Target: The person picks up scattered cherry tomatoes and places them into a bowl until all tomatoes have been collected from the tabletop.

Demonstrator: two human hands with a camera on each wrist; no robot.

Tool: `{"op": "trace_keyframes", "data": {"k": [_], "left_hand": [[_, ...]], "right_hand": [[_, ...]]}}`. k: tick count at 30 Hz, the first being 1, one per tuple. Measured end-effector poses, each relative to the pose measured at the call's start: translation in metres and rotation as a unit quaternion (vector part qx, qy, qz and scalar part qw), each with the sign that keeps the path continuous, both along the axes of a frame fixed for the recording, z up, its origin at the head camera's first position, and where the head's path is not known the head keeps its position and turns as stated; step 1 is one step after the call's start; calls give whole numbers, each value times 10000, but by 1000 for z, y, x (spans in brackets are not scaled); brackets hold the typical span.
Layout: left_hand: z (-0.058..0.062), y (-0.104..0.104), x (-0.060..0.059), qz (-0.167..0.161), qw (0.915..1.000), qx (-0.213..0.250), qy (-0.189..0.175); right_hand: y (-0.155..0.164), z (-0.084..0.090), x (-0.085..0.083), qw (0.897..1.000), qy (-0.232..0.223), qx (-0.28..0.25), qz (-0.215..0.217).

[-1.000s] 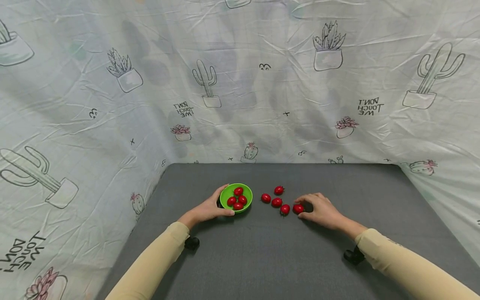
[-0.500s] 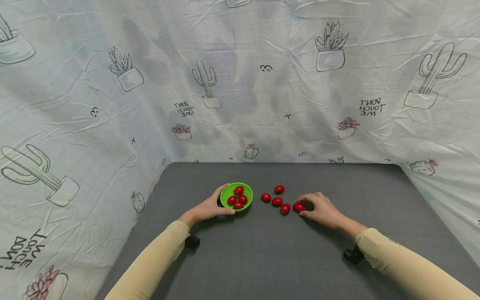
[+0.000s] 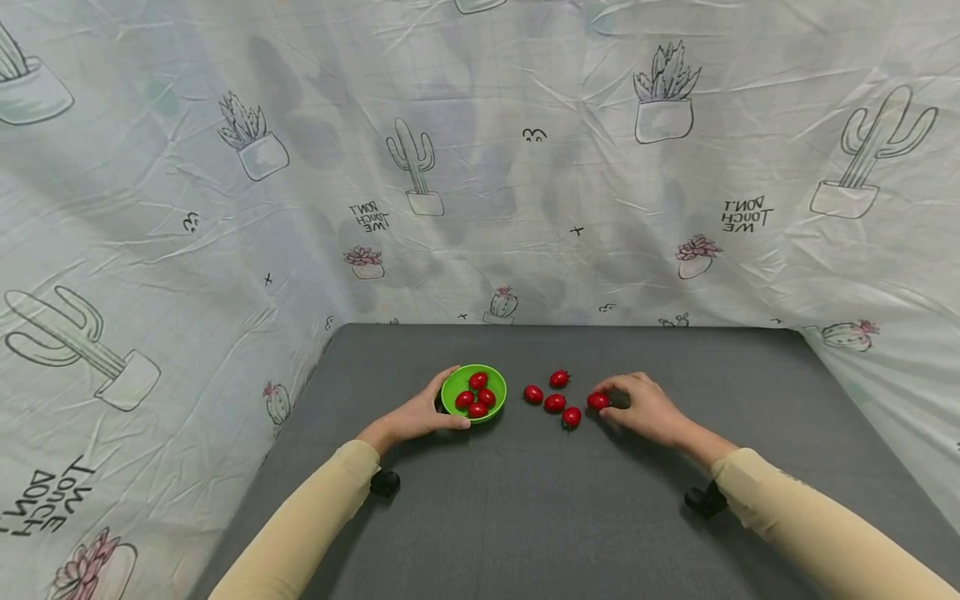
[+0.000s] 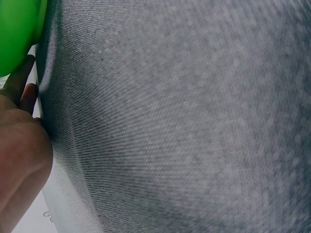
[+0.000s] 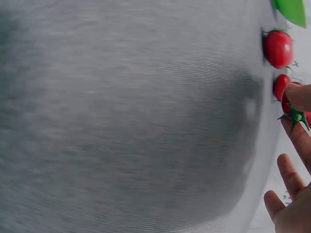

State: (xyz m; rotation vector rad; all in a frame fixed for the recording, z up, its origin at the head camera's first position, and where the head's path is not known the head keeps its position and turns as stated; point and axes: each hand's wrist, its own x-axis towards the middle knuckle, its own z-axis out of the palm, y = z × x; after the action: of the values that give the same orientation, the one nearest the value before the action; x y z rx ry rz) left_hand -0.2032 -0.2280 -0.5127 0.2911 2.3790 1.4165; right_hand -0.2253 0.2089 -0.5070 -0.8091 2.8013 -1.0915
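My left hand holds a small green bowl by its left side, with the thumb at the near rim. Several red cherry tomatoes lie inside the bowl. Between thumb and index finger, my right hand pinches another cherry tomato; its green calyx faces the wrist in the right wrist view. The other fingers of that hand are spread apart. In the left wrist view only the bowl's underside and part of the left hand show.
Several loose cherry tomatoes lie on the dark grey table between the bowl and my right hand. A pale cloth printed with potted cacti hangs behind and beside the table.
My right hand has pinched the tomato and raised it slightly, away from me. The left hand and the bowl stay in place.
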Motion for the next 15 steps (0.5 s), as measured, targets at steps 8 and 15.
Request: {"op": "trace_keyframes", "data": {"k": [8, 15], "left_hand": [[1, 4, 7, 18, 10000, -36, 50], [4, 8, 14, -32, 9999, -44, 84]], "right_hand": [[-7, 20, -5, 9999, 29, -137, 5], [-17, 37, -4, 9991, -88, -370, 175]]}}
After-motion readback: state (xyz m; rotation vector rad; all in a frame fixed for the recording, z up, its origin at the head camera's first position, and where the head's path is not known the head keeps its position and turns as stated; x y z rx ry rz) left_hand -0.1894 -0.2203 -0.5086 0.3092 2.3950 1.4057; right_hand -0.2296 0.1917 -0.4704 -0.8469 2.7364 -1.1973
